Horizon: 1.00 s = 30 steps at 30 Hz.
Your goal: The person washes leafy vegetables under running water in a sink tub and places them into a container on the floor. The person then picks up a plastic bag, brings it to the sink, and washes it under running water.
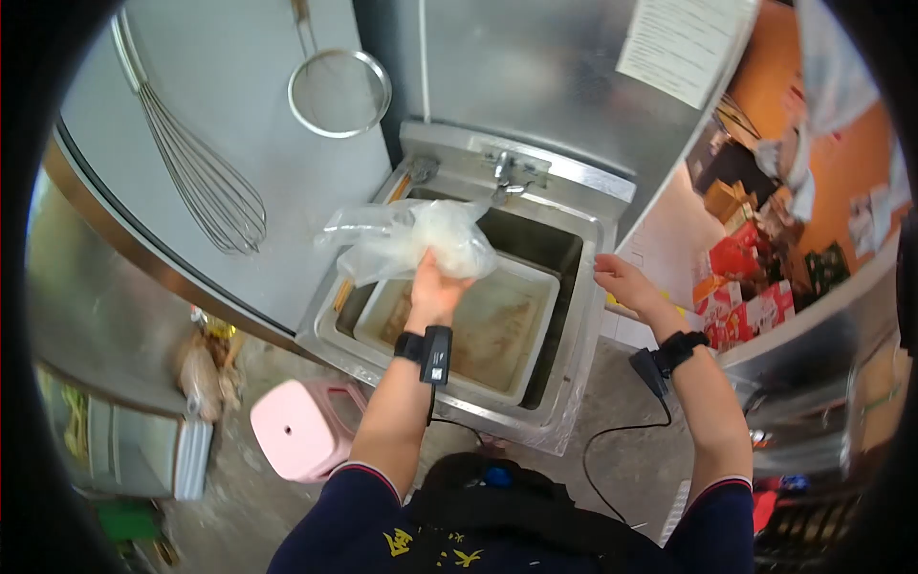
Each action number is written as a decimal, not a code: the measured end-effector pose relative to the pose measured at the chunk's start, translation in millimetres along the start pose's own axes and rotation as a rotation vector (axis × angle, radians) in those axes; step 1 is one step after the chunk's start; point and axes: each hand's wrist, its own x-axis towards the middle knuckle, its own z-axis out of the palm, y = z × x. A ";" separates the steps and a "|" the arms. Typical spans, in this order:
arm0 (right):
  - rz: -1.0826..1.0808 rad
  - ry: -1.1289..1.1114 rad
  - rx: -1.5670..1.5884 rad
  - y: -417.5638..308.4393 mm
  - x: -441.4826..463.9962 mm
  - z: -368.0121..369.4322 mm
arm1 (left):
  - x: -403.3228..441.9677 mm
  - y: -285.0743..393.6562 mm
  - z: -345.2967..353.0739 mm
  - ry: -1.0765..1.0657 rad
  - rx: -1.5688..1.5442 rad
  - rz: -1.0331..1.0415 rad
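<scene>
A clear plastic bag (451,232) with something whitish inside is in my left hand (438,295), whose fingers are closed under and around it. It is held above the sink, with its loose end spread to the left. Below it, a white plastic tub (540,330) sits in the sink basin, with cloudy brownish water in it. My right hand (623,279) hovers by the right rim of the metal sink (574,378). Its fingers are stretched out and hold nothing. What exactly the bag contains I cannot make out.
A faucet (504,182) rises at the sink's back. On the left wall hang a whisk (196,158) and a round strainer (339,94). A pink stool (296,430) stands on the floor left of me. Red boxes (746,306) are piled at right.
</scene>
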 end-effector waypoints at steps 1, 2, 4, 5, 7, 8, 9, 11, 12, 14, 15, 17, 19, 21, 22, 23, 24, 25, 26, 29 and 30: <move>-0.010 -0.023 -0.001 1.0 22.2 2.1 | 13.9 -4.9 -1.5 0.050 -0.017 0.018; -0.025 -0.035 0.006 0.7 44.8 4.3 | 26.8 -5.7 -1.9 0.090 -0.023 0.035; -0.025 -0.072 0.009 2.4 92.8 11.6 | 41.9 -9.1 -1.4 0.061 0.012 0.064; -0.128 -0.021 -0.124 9.4 117.2 20.6 | 49.1 -12.3 -2.8 0.062 -0.016 0.061; -0.249 0.005 -0.242 24.1 167.1 45.2 | 61.1 -16.4 -9.9 0.086 -0.042 0.082; -0.323 0.110 -0.248 27.6 193.0 55.6 | 66.7 -21.2 -10.5 0.126 -0.042 0.116; -0.403 0.215 -0.248 30.9 218.5 61.9 | 72.5 -25.9 -10.6 0.166 -0.043 0.156; -0.340 0.132 -0.186 27.0 255.7 67.3 | 69.4 -34.8 1.0 0.228 -0.035 0.214; -0.251 0.070 -0.143 27.4 269.0 71.4 | 67.0 -39.4 9.5 0.273 -0.027 0.240; -0.319 0.035 -0.104 34.5 279.3 81.2 | 64.9 -52.1 14.0 0.274 -0.006 0.340; -0.392 0.080 -0.086 40.3 277.6 81.5 | 60.7 -63.7 14.5 0.255 0.011 0.405; -0.495 0.127 -0.034 38.4 262.4 78.0 | 60.2 -82.0 10.7 0.388 0.002 0.471; -0.589 0.102 -0.024 52.2 260.1 78.1 | 66.4 -97.4 16.7 0.477 0.020 0.495; -0.699 0.045 -0.059 60.7 267.2 69.9 | 76.1 -114.7 23.3 0.471 -0.070 0.517; -0.720 0.027 -0.052 59.6 270.7 63.6 | 81.3 -121.9 26.6 0.480 -0.076 0.543; -0.715 -0.043 -0.116 57.9 272.1 58.2 | 84.7 -129.3 28.9 0.522 -0.079 0.589; -0.710 -0.112 -0.181 55.4 271.9 55.5 | 86.6 -135.0 29.4 0.565 -0.082 0.635; -0.730 -0.131 -0.177 57.6 273.3 57.7 | 90.0 -138.4 27.8 0.577 -0.091 0.658; -0.758 -0.153 -0.231 61.8 275.0 60.1 | 96.8 -139.4 26.7 0.582 -0.095 0.673; -0.775 -0.224 -0.310 68.0 267.6 57.9 | 121.4 -136.0 12.6 0.491 -0.069 0.746; -0.772 -0.235 -0.315 64.9 262.7 52.0 | 131.7 -132.9 4.1 0.391 -0.045 0.795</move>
